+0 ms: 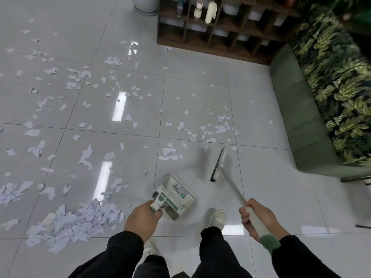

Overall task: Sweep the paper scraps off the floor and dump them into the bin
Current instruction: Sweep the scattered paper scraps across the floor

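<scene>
The right hand [256,218] grips the broom [218,164]; the left hand [143,218] holds the dustpan [174,194]. A hard stroke could scatter the light scraps [76,223] across the glossy floor [261,187].

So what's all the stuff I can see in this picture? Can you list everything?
paper scraps: many, white, scattered across the floor, mostly left and middle
scrap pile: one, white, lower left
dustpan: one, white and green, bottom middle, held by its handle
broom: one, pale handle with green grip, dark bristles, right of the dustpan
floor: glossy pale grey tiles
shelf unit: one, dark brown, top, holding bottles
sofa: one, green with leaf-print cushions, right edge
round container: one, white, top edge
left hand: grips the dustpan handle
right hand: grips the broom handle
shoes: two, white, bottom
</scene>
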Tool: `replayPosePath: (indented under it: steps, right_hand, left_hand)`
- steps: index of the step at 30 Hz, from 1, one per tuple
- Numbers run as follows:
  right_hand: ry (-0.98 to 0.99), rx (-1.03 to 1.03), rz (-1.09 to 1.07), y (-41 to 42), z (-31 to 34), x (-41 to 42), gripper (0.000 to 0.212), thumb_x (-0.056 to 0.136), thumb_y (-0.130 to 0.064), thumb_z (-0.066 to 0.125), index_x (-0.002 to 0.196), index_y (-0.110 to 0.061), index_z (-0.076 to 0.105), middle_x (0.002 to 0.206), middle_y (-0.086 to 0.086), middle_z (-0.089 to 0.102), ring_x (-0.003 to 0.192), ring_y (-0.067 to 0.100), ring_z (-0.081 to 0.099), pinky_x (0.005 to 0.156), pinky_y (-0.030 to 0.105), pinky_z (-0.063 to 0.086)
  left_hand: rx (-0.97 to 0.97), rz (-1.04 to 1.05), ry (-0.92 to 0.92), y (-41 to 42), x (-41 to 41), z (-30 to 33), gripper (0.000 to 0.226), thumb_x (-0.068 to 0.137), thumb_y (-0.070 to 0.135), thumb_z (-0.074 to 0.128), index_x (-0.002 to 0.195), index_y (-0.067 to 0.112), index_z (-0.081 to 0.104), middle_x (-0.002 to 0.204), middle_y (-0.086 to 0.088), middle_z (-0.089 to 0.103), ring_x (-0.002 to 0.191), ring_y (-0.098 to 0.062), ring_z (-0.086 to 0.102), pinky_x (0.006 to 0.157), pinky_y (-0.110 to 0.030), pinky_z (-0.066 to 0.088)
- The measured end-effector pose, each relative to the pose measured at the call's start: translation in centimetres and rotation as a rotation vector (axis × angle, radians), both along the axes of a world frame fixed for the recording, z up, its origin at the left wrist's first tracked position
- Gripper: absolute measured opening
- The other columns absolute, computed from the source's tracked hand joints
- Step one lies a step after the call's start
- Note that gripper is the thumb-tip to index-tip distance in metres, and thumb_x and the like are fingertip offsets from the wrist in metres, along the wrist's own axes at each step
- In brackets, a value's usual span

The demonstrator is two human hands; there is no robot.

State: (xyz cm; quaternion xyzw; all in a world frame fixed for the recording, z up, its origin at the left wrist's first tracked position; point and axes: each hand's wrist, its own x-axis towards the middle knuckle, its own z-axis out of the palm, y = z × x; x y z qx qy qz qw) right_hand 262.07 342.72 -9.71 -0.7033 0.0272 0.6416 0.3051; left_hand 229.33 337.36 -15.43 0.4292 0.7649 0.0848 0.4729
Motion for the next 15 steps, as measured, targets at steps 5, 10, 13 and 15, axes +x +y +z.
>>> replayPosePath:
  steps: [5, 10, 13, 15]
  right_hand:
    - [-0.083, -0.012, 0.015, 4.1, -0.3, 6.6, 0.011, 0.095, -0.009, 0.055, 0.104, -0.008, 0.049, 0.058, 0.008, 0.047, 0.037, 0.012, 0.042, 0.036, 0.018, 0.045]
    - [-0.101, -0.071, 0.088, 9.1, -2.5, 11.1, 0.011, 0.094, -0.008, 0.061, 0.102, -0.002, 0.056, 0.063, 0.01, 0.053, 0.039, 0.014, 0.049, 0.039, 0.019, 0.049]
    - [-0.086, -0.15, 0.206, 12.6, -5.2, 12.3, 0.008, 0.094, -0.004, 0.06, 0.102, -0.003, 0.056, 0.066, 0.011, 0.053, 0.04, 0.015, 0.05, 0.039, 0.022, 0.049]
    - [-0.043, -0.19, 0.312, 16.3, -7.5, 13.4, 0.01, 0.094, 0.003, 0.055, 0.103, -0.002, 0.053, 0.067, 0.013, 0.051, 0.04, 0.017, 0.05, 0.038, 0.024, 0.048]
  left_hand:
    - [-0.003, 0.029, 0.029, 2.2, 2.9, -0.1, 0.013, 0.095, 0.037, 0.056, 0.094, 0.03, 0.067, 0.078, 0.006, 0.068, 0.075, -0.014, 0.062, 0.064, -0.029, 0.046]
    - [-0.021, 0.11, 0.06, 4.9, 7.3, -0.3, 0.017, 0.094, 0.04, 0.055, 0.082, 0.029, 0.062, 0.074, 0.006, 0.066, 0.071, -0.014, 0.061, 0.06, -0.029, 0.043]
    - [-0.039, 0.224, 0.069, 6.0, 11.2, -0.8, 0.017, 0.093, 0.034, 0.06, 0.076, 0.031, 0.059, 0.07, 0.004, 0.066, 0.07, -0.017, 0.062, 0.061, -0.03, 0.046]
    - [-0.041, 0.332, 0.102, 8.0, 16.0, -2.0, 0.019, 0.095, 0.031, 0.061, 0.076, 0.028, 0.06, 0.068, 0.001, 0.065, 0.067, -0.018, 0.06, 0.059, -0.031, 0.044]
